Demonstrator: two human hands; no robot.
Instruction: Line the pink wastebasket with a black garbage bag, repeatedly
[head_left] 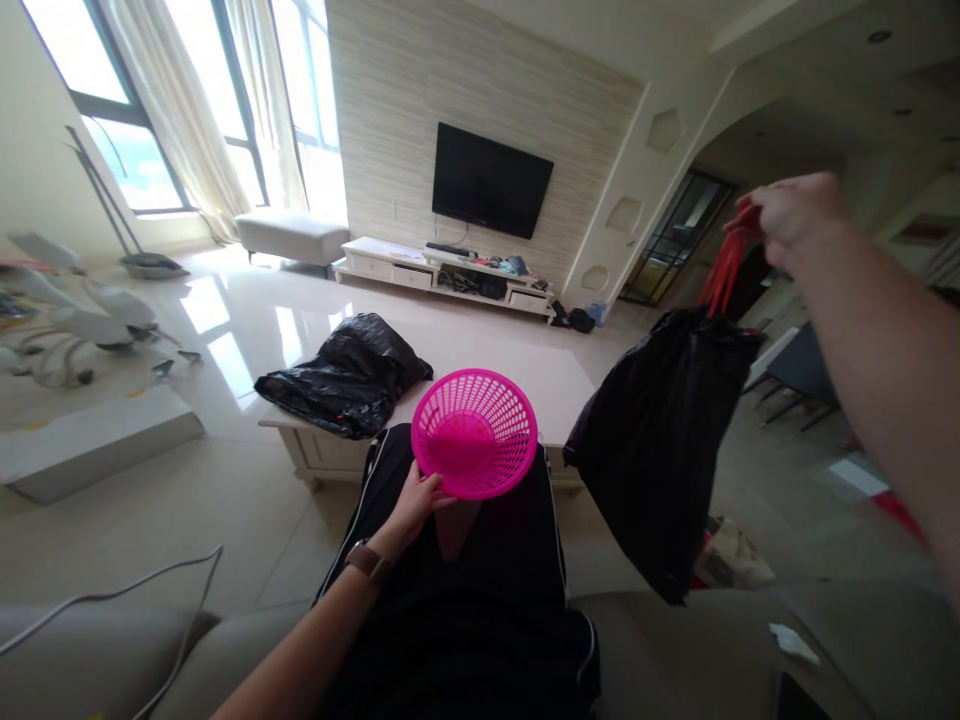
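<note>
My left hand grips the near rim of a bright pink plastic basket with slotted sides, tilted so its inside faces me above my lap. Raised at the upper right, my right hand is closed on the red drawstrings of a black garbage bag. That bag hangs below the hand, off to the right of the basket. Another black garbage bag lies crumpled on the left part of the low table.
The low white table stands before my knees, and I sit on a grey sofa. White tissue lies on the sofa at right. A cable loops at left. A long box and a dustpan are on the floor.
</note>
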